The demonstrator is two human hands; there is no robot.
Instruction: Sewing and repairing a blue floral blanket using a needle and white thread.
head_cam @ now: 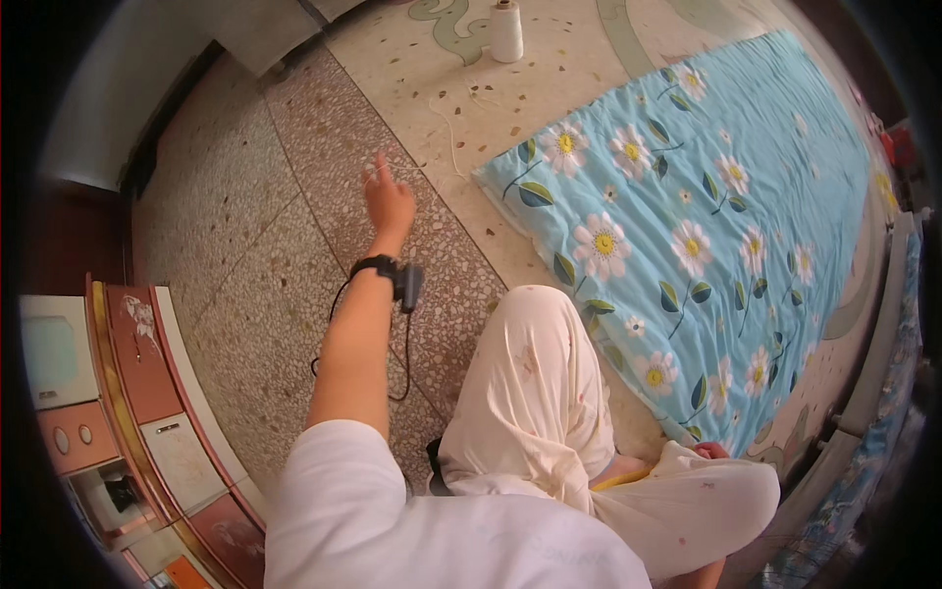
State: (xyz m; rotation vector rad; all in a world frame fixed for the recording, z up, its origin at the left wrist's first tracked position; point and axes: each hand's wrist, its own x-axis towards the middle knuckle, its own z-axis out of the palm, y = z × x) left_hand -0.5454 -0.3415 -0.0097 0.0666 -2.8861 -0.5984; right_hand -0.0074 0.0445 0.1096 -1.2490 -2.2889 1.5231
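Note:
My left hand [388, 202] is stretched forward above the speckled floor, with a fine white thread [409, 168] at its fingers, one finger pointing away from me. A black strap with a small device [407, 286] circles that wrist. To the right, a light blue quilt [647, 228] with white daisies lies spread on the floor. At its near corner, beyond my bent knee, are the curled fingers of my right hand [710, 450]; the knee hides most of that hand, so its hold on the fabric is unclear. A cone of white thread [506, 33] stands upright past the quilt.
Loose white thread [450, 136] trails over the patterned floor between the cone and the quilt's left corner. My crossed legs in pale trousers [530, 383] adjoin the quilt's near edge. Cabinets [184, 456] stand at the lower left. A low frame with blue patterned fabric [876, 442] runs along the right.

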